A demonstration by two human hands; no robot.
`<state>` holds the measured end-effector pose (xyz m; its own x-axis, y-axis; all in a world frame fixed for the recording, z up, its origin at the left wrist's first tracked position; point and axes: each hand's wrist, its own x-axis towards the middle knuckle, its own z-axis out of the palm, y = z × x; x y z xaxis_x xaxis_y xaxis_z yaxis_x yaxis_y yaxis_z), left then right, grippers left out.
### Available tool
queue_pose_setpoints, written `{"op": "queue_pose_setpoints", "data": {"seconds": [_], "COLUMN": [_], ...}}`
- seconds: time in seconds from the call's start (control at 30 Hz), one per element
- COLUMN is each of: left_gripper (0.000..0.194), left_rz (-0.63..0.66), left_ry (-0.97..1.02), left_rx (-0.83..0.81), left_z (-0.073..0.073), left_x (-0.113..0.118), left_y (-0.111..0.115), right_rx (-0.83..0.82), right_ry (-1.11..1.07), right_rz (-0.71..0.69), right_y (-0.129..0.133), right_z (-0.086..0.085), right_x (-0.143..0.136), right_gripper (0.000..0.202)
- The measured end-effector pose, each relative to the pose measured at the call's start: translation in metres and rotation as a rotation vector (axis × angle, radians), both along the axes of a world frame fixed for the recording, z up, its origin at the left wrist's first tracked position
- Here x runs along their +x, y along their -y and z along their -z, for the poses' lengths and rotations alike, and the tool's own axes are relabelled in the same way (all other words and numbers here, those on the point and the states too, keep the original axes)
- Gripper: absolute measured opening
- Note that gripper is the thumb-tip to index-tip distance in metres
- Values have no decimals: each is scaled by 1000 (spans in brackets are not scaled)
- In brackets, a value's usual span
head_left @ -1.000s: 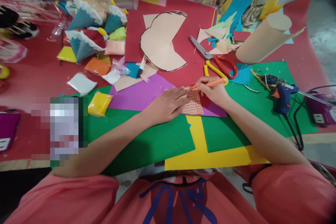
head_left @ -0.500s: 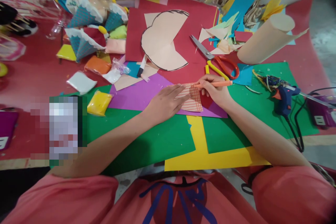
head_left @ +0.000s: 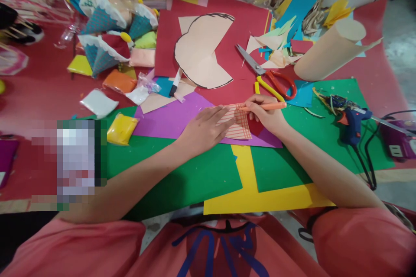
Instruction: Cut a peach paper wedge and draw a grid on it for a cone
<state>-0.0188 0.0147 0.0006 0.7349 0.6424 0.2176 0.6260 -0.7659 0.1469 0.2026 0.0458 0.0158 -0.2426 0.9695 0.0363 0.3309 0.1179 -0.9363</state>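
Observation:
A small pale piece of paper (head_left: 237, 129) with orange-red lines lies on purple paper (head_left: 165, 117). Long stripes cross it, and crossing lines make a grid at its right end. My left hand (head_left: 209, 126) rests flat over its left part, fingers stretched out. My right hand (head_left: 261, 112) pinches an orange marker (head_left: 273, 106), whose tip is at the paper's gridded upper right part. Just beyond my right hand lie scissors (head_left: 260, 69) with red and yellow handles, blades apart. Past both hands, a pale cut-out (head_left: 198, 54) with a black outline lies on red paper.
At right are a blue glue gun (head_left: 352, 123) with a cord and a standing pale paper roll (head_left: 328, 49). Blue checked cones (head_left: 105, 52) and clay packets, one yellow (head_left: 122, 129), are at left. Green sheets (head_left: 195, 173) cover the near table. A blurred patch hides something at left.
The marker's tip has shifted slightly left and down on the gridded paper, my right hand moving with it. My left hand stays on the paper. The view has shifted slightly.

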Motion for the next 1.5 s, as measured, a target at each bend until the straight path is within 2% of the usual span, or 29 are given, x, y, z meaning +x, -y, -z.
{"op": "queue_pose_setpoints", "data": {"seconds": [0.3, 0.5, 0.73, 0.97, 1.2, 1.33, 1.5], "left_gripper": [36, 37, 37, 37, 36, 36, 36], "left_rz": [-3, 46, 30, 38, 56, 55, 9], "left_ry": [-1, 15, 22, 20, 18, 35, 50], "left_rx": [-7, -13, -41, -1, 29, 40, -24], "left_z": [0, 1, 2, 1, 2, 2, 2], "left_x": [0, 0, 0, 0, -1, -1, -1], "left_y": [0, -2, -2, -2, -2, -2, -2], "right_rx": [-8, -22, 3, 40, -20, -78, -33], "right_ry": [-10, -54, -9, 2, -20, -65, -45], "right_rz": [-2, -15, -32, -62, -64, -38, 3], "right_y": [0, 0, 0, -1, -2, -1, 2], "right_z": [0, -1, -1, 2, 2, 1, 0], "right_x": [0, -1, -2, -1, 0, 0, 1], "right_gripper": [21, 17, 19, 21, 15, 15, 20]}}
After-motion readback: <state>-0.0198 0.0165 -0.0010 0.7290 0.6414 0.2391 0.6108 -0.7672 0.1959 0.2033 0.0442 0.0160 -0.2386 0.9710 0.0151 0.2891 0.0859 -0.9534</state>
